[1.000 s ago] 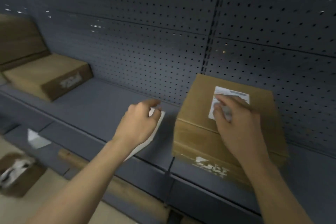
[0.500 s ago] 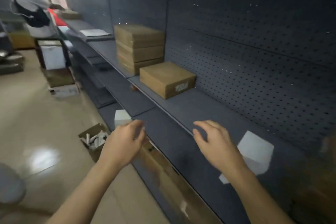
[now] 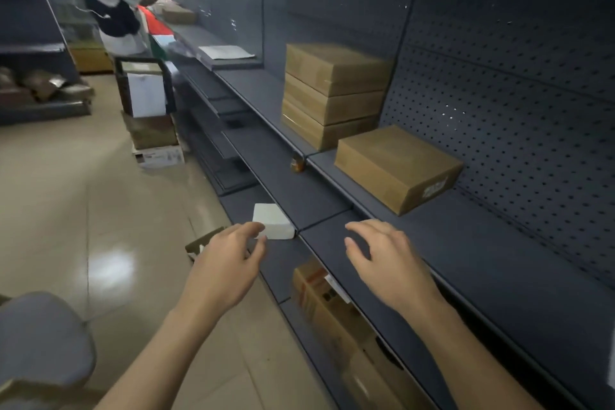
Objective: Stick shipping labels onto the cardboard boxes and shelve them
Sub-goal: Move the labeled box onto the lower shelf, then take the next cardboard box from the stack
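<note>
Both my hands hover over the grey shelves, empty, with relaxed fingers. My left hand (image 3: 229, 260) is just in front of a white stack of labels (image 3: 273, 226) lying on the lower shelf (image 3: 299, 196). My right hand (image 3: 382, 256) floats above the front edge of the upper shelf (image 3: 482, 260). A flat cardboard box (image 3: 396, 166) lies on that upper shelf ahead of my right hand. Behind it stands a stack of three cardboard boxes (image 3: 332, 93). The box I labelled is out of view.
A person (image 3: 109, 0) stands at the far end of the aisle by a cart (image 3: 146, 93) with boxes. More cardboard boxes (image 3: 326, 303) sit under the lower shelf. A grey stool (image 3: 40, 336) is at the bottom left. A small open carton (image 3: 199, 243) is on the floor.
My view swung left, away from the labelled box. My right hand left the label, my left hand dropped the white backing sheet, and both now hover near the label stack.
</note>
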